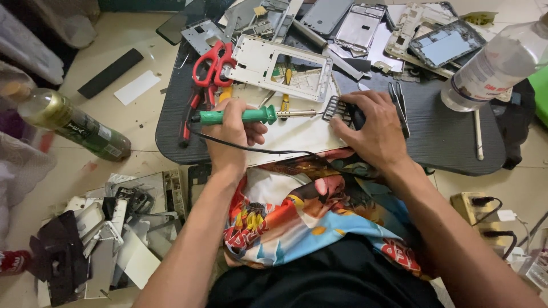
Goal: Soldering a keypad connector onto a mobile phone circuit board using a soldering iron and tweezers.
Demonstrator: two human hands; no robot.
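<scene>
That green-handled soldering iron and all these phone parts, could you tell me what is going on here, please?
A person sits at a low dark table. The left hand grips the green-handled soldering iron, its tip pointing right toward a small dark part that the right hand pins on a white sheet. Red-handled scissors, a white phone frame and a clear bottle lie around them.

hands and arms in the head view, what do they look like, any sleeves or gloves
Both arms are bare from the bottom edge of the picture to the wrists, with no sleeves in view. The left hand and right hand wear no gloves, and no rings, watch or bands show on either.
</scene>
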